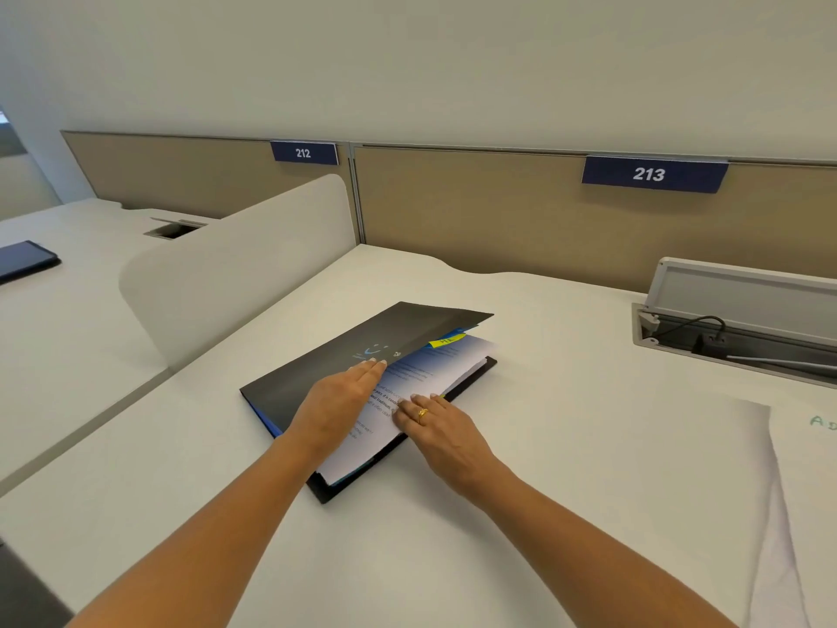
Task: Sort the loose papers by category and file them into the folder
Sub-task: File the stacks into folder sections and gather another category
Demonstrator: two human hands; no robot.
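Your left hand (337, 401) lies flat across the edge of the dark cover of the folder (312, 364), fingers straight and together, gripping nothing. Your right hand (441, 428), a ring on one finger, rests just beside it, its relaxed fingers pressing on the top sheet of the papers (435, 369). The folder lies mid-desk (543, 500), cover lifted partway over the stack. A yellow tab (446, 341) sticks out at the far corner.
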